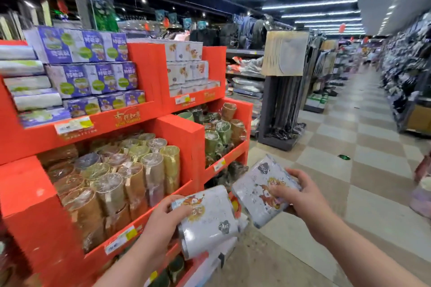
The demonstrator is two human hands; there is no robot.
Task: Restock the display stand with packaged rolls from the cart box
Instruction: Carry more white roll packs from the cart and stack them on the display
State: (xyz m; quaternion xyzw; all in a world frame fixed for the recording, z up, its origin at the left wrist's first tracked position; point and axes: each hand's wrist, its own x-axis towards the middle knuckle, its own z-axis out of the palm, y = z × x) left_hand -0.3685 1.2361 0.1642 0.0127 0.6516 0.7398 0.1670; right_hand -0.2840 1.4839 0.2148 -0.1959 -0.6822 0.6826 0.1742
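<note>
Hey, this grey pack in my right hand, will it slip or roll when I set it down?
Probably slippery: the right-hand pack has a glossy film wrap. Likely light, since the right hand holds it alone. Its rounded sides suggest it may roll.

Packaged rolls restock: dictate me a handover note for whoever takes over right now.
Left hand grips one white printed pack; right hand grips a second pack.
Both are held in front of the red display stand, neither shelved yet.
Similar white packs sit on its upper right shelf, likely the spot.
To do: place both, then fetch more. The cart box is not in view.
</note>
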